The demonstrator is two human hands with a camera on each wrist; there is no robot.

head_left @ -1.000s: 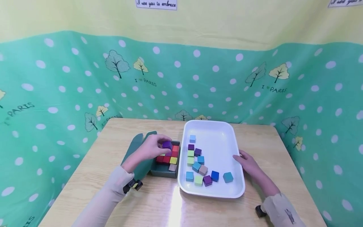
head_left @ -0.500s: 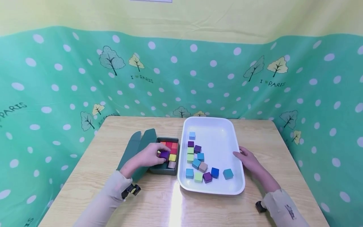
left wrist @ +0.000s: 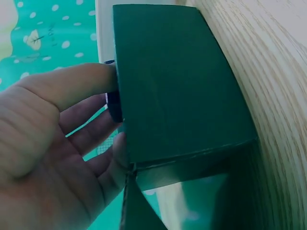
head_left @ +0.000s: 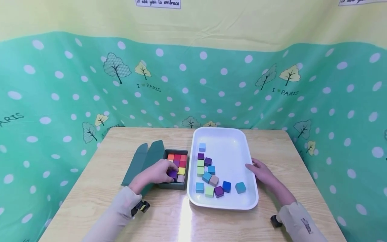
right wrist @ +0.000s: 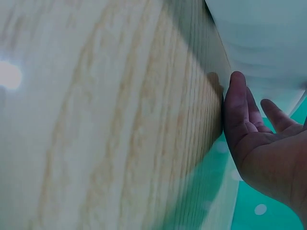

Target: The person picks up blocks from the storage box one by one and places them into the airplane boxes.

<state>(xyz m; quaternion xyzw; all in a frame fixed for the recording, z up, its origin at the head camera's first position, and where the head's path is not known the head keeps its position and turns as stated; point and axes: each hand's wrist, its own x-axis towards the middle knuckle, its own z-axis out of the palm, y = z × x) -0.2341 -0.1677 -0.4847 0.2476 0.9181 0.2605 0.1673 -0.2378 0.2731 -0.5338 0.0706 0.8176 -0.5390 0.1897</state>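
Thumb and fingers of my left hand (head_left: 158,171) pinch a dark purple cube (head_left: 172,174) inside the front part of the dark green box (head_left: 172,186). Red, orange, yellow, purple and pinkish cubes sit around it. In the left wrist view the box wall (left wrist: 182,86) hides most of the cube (left wrist: 114,103) that the left hand (left wrist: 57,129) holds. At the right rim of the white tray (head_left: 222,205) is my right hand (head_left: 264,173), its thumb over the edge and its fingers outside. The right wrist view shows the right hand (right wrist: 268,143) with fingers extended beside the tray's side (right wrist: 264,43).
Several loose cubes, blue, teal, light green, purple and pinkish, lie in the tray, mostly along its left and front. The box's green flaps (head_left: 148,158) spread to its left. A patterned curtain (head_left: 193,84) hangs behind the wooden table (head_left: 90,188).
My left hand has lowered the purple cube into the box and moved it toward the front. The right hand stays at the tray's rim; the head view has shifted slightly.
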